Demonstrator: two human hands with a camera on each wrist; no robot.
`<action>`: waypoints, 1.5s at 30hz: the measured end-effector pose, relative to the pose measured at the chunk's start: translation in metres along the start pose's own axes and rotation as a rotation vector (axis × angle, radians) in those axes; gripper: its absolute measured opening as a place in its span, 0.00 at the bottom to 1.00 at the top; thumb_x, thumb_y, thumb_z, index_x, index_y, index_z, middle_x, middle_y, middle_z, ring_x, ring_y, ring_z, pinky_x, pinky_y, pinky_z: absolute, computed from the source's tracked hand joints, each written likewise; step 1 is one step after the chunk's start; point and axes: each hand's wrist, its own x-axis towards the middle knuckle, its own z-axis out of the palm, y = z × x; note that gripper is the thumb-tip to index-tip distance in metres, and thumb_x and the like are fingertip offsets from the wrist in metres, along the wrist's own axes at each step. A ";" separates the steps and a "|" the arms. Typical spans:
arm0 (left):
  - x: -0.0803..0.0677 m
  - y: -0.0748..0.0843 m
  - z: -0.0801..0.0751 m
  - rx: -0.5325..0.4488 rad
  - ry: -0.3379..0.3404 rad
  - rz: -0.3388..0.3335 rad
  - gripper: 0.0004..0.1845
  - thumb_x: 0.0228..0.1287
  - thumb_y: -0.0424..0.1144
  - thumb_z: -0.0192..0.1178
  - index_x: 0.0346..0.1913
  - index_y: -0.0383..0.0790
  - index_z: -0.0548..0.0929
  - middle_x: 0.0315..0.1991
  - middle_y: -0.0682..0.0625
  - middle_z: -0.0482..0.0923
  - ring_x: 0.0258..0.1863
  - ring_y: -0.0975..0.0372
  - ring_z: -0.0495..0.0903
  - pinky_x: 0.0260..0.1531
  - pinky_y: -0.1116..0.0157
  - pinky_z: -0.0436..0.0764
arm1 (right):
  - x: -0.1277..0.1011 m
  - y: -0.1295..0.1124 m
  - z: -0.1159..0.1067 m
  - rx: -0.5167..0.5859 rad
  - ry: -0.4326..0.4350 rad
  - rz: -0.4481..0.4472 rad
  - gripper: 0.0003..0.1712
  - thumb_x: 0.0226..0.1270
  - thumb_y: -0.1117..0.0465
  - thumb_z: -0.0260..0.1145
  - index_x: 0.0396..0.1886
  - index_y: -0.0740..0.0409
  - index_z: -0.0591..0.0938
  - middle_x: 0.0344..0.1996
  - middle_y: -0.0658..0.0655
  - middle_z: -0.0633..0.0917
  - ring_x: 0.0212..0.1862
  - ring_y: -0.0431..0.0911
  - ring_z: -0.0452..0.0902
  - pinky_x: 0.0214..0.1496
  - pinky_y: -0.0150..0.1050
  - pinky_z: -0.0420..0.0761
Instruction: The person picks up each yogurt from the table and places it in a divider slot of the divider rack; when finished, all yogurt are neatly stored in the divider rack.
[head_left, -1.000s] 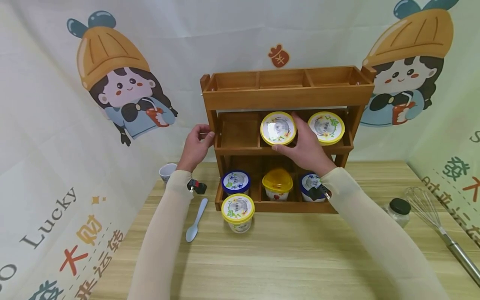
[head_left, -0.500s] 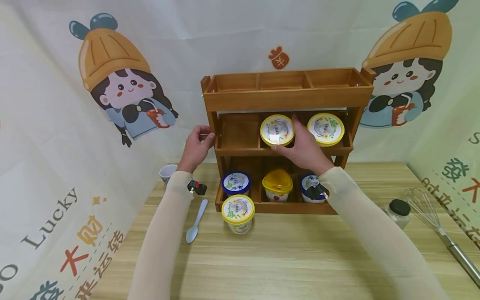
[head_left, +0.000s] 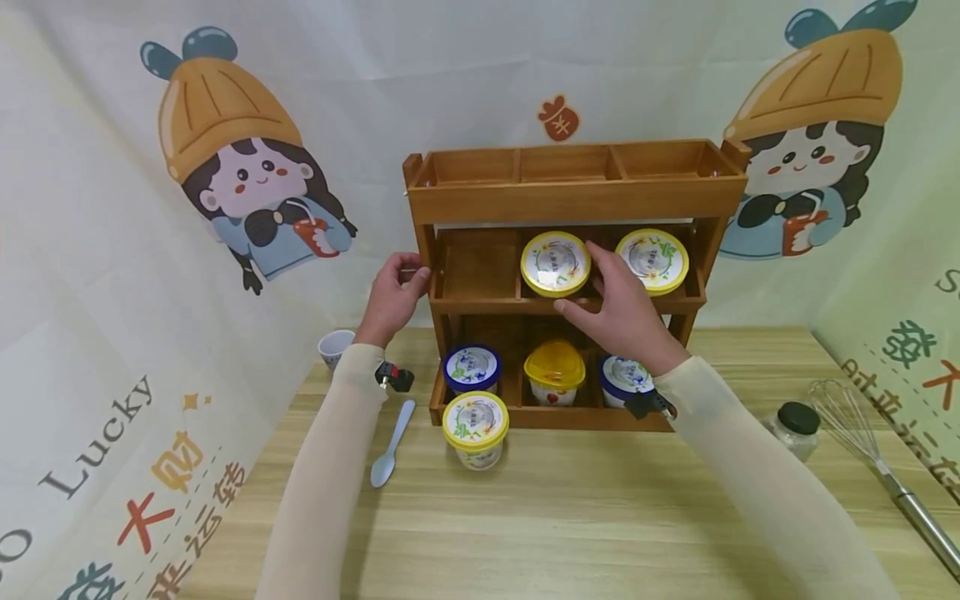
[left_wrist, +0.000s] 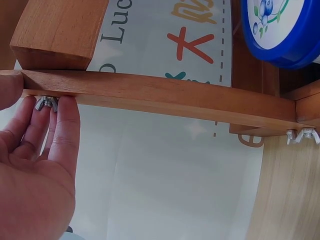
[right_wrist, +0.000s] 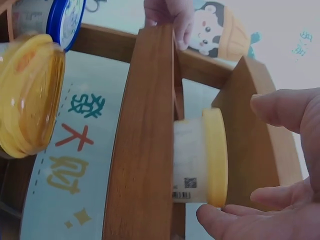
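Note:
My left hand (head_left: 392,297) pinches the left upright of a brown wooden three-tier rack (head_left: 577,200). In the left wrist view, thumb and fingers (left_wrist: 67,125) lie on opposite sides of that post, around a wing nut (left_wrist: 47,103). My right hand (head_left: 626,312) is spread beside a yellow-lidded tub (head_left: 556,265) in the middle compartment of the second tier. From the right wrist, the tub (right_wrist: 192,160) sits in the compartment with my fingertips close by its lid. Another yellow-lidded tub (head_left: 652,262) occupies the right compartment, partly behind my right hand.
Blue-lidded tubs (head_left: 472,367) flank a yellow dome-lidded cup (head_left: 555,372) on the bottom tier. A yellow-lidded tub (head_left: 476,429) stands in front on the table (head_left: 570,517). A pale blue spoon (head_left: 393,443), small cup (head_left: 335,347), black-capped jar (head_left: 795,429) and whisk (head_left: 877,458) lie around.
My right hand has let go of the middle yellow-lidded tub and drawn back slightly right and down, its fingers spread. The left hand stays on the rack's upright.

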 end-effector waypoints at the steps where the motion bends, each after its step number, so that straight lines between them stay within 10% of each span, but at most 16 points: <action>1: 0.000 0.001 0.000 0.000 -0.001 0.000 0.22 0.82 0.46 0.57 0.70 0.40 0.72 0.66 0.42 0.76 0.65 0.51 0.78 0.65 0.52 0.85 | -0.004 0.000 0.000 0.008 0.008 -0.012 0.54 0.69 0.54 0.76 0.84 0.64 0.56 0.79 0.66 0.65 0.79 0.60 0.63 0.78 0.56 0.73; 16: 0.000 -0.001 0.000 0.007 0.004 0.009 0.22 0.82 0.45 0.57 0.69 0.39 0.73 0.65 0.40 0.77 0.64 0.50 0.78 0.65 0.52 0.85 | -0.045 0.001 0.014 0.070 0.033 -0.077 0.44 0.70 0.60 0.75 0.78 0.66 0.65 0.75 0.66 0.70 0.74 0.61 0.71 0.73 0.55 0.78; 45: 0.000 -0.001 0.002 0.002 0.006 0.010 0.22 0.82 0.46 0.56 0.69 0.39 0.72 0.65 0.40 0.76 0.64 0.50 0.78 0.65 0.52 0.85 | -0.068 0.012 0.109 0.205 -0.330 -0.024 0.36 0.73 0.53 0.73 0.74 0.62 0.74 0.68 0.64 0.81 0.67 0.59 0.80 0.68 0.55 0.84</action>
